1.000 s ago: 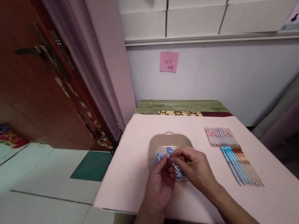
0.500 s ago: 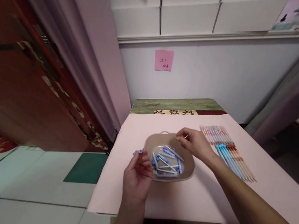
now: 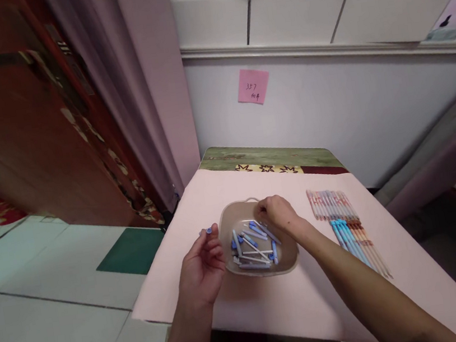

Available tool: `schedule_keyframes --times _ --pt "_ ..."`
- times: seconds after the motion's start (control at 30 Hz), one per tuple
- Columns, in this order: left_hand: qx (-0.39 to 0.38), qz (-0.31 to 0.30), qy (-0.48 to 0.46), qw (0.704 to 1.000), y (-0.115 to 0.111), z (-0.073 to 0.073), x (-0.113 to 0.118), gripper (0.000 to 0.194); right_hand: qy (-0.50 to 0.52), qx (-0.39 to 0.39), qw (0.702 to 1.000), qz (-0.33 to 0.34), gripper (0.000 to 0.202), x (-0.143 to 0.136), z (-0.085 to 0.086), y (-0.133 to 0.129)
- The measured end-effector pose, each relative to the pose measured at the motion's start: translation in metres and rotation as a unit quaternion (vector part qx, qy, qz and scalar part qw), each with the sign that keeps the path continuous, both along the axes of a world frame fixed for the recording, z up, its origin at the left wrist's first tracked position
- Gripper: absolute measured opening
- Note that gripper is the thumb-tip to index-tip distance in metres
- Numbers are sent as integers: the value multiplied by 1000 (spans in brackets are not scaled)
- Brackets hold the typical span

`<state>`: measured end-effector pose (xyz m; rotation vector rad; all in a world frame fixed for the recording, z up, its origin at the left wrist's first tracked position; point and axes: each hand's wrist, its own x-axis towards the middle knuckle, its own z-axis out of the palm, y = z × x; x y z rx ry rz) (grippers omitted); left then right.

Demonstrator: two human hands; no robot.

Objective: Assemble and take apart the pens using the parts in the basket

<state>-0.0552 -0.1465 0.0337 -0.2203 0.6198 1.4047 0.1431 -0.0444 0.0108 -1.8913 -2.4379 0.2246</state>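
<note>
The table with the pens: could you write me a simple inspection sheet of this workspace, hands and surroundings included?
Surface: pink covering; a green patterned strip shows at the far edge.
Work things: basin holding blue, white and grey pen parts; to its right, rows of pale pens, blue pens and brown-topped pens.
Clutter: the pen parts lie jumbled and crossed.
Hands: left hand pinches a small blue piece; right hand is over the basin's far side, contents of its grasp unclear.
Cables: nothing seen.
Surroundings: pink note on the wall; door, curtain and green mat at left.
</note>
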Motion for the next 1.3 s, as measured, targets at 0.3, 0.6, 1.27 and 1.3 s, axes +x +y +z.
schedule_keyframes --times 0.3,0.6,1.27,1.3 --pt "-9 -11 -10 1000 1 -4 1 13 -81 -27 995 45 26 -9 -24 4" --pt "-14 -22 6 1000 -4 -4 13 13 -96 -36 990 94 28 -12 -33 5" --pt "10 -88 57 994 -14 -19 48 9 313 151 926 145 11 -19 27 -102" --pt "7 -88 62 994 -15 -20 49 9 307 150 929 141 10 -19 25 -102"
